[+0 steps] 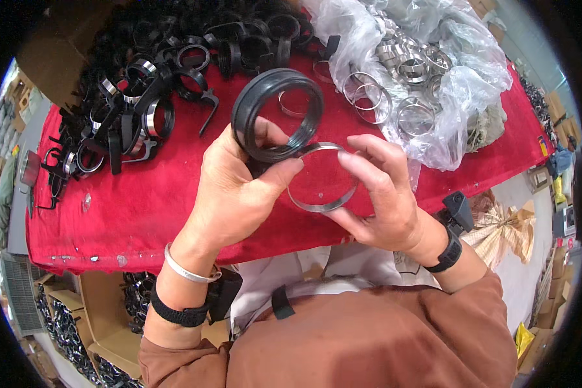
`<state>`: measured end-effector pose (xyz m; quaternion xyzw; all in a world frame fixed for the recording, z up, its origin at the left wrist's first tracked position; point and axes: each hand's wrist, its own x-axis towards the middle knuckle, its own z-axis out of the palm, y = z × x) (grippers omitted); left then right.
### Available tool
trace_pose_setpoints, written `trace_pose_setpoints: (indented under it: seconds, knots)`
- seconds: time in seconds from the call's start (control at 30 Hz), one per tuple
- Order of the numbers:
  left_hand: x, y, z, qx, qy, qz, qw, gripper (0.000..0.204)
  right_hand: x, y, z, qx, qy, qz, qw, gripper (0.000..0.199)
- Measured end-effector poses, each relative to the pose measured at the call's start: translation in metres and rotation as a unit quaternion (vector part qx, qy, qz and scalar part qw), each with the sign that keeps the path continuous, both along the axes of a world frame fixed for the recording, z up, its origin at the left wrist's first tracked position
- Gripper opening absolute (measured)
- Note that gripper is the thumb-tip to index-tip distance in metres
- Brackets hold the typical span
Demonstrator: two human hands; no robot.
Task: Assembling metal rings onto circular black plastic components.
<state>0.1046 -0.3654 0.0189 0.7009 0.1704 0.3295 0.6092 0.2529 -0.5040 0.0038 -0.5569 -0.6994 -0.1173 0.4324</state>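
My left hand (239, 184) is closed around the lower left side of a black plastic ring (244, 107), which it holds up above the red cloth. Between the thumb and fingers of my right hand (381, 194) is a thin silver metal ring (323, 208), tilted toward me. The metal ring's upper left edge comes close to the black ring's lower right rim, by my left thumb; whether they touch I cannot tell. Behind the black ring another thin metal ring (282, 107) lies on the cloth.
A heap of black ring-shaped parts with handles (155, 119), some with silver bands, covers the table's far left. At the far right a clear plastic bag (459, 123) holds several metal rings (412, 68). The red cloth (142, 220) covers the table. Cardboard boxes (103, 297) stand below left.
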Motion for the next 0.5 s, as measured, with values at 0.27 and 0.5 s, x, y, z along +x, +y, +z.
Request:
trace_pose_setpoints:
  seconds: [0.27, 0.5]
  knots:
    - [0.001, -0.002, 0.0, 0.053, 0.013, -0.035, 0.998, 0.028, 0.0, 0.0, 0.001, -0.039, -0.118, -0.019, 0.992, 0.069]
    - [0.007, 0.006, -0.007, 0.054, 0.052, -0.039, 0.996, 0.022, 0.001, 0.002, 0.009, -0.137, -0.133, -0.013, 0.982, 0.068]
